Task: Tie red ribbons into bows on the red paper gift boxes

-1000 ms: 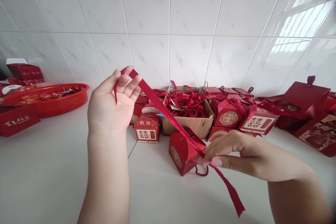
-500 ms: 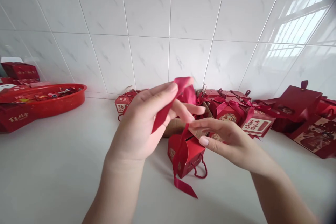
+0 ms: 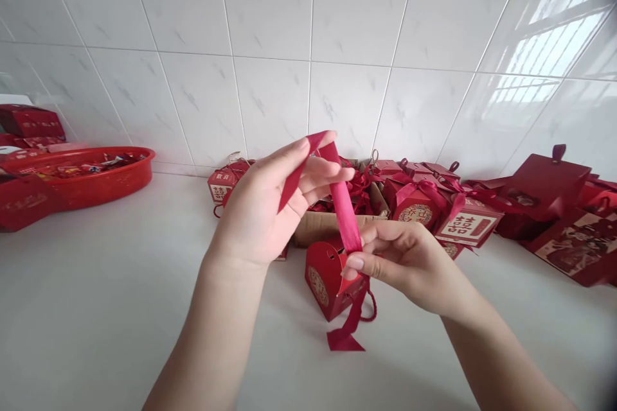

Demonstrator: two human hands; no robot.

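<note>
A dark red ribbon (image 3: 346, 215) runs over the fingertips of my left hand (image 3: 270, 205), with its thumb pressing it against the index finger and one end lying along the palm. Lower down, my right hand (image 3: 405, 266) pinches the same ribbon between thumb and fingers, and the strip between the hands is stretched. Its notched tail hangs below the right hand to the table. Directly behind and beneath the right hand stands a small red gift box (image 3: 325, 282) with a curved top, a round gold pattern and a rope handle; the ribbon and fingers partly cover it.
A cardboard box (image 3: 315, 229) of red ribbons sits behind the gift box. Finished-looking red boxes with bows (image 3: 417, 202) stand at the right, near a larger dark red box (image 3: 578, 244). On the left is a red basin (image 3: 116, 183) of wrapped sweets. A tiled wall (image 3: 270, 6) backs the white table.
My right hand has closed on the ribbon and drawn it down, pulling the strip straight from the left hand. The tail has swung rightward, uncovering more of the gift box's front.
</note>
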